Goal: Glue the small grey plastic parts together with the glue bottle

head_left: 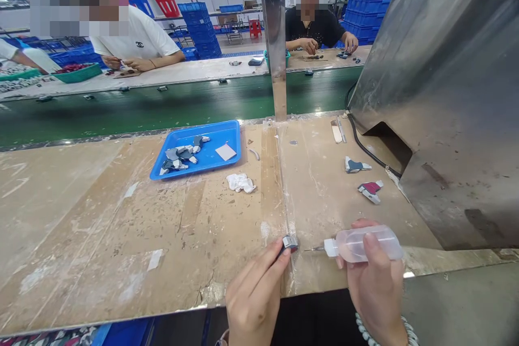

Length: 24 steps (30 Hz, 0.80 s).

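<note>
My left hand (255,294) pinches a small grey piece (290,242) between thumb and fingers, low over the worn workbench (121,227). My right hand (371,281) is wrapped round a clear squeeze bottle (363,243) lying sideways. Its thin metal needle tip (314,249) points left toward the grey piece, a short gap away. Both hands sit at the bench's near edge.
A blue tray (211,159) with several grey pieces and a white card lies at mid-bench, a crumpled white wipe (241,182) beside it. Two loose pieces (370,190) lie near a large steel housing (446,92). Beyond a green conveyor (162,105), two people work.
</note>
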Motion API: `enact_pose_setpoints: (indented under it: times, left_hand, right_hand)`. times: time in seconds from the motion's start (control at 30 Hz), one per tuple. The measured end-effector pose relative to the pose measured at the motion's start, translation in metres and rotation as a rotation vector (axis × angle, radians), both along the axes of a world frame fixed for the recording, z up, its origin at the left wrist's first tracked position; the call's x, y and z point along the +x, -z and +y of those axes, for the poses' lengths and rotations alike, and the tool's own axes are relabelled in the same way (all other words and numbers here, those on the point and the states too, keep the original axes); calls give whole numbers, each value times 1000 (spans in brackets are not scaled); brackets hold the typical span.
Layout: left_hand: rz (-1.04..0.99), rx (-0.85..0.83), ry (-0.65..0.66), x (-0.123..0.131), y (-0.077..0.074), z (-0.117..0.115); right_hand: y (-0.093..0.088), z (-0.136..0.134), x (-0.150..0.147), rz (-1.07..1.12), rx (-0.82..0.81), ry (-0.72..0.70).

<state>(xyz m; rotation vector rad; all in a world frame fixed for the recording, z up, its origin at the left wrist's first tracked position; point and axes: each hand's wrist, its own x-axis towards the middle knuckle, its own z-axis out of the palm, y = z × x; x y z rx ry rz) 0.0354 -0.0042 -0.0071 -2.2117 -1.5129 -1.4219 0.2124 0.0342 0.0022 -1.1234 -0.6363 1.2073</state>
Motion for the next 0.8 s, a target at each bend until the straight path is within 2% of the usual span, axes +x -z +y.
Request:
enact_pose_setpoints:
  times: [0.23,0.47,0.8]
  left_hand:
    - [-29,-73,24,-2,-1,1]
    - [-36,-58,39,-2,0,-1]
    - [-37,-56,69,-2,-3,0]
  right_hand:
    - [12,-5,-4,-180,121,125]
    - [10,-4,-6,-130,63,97]
    - [12,-3,-6,-166,141,86]
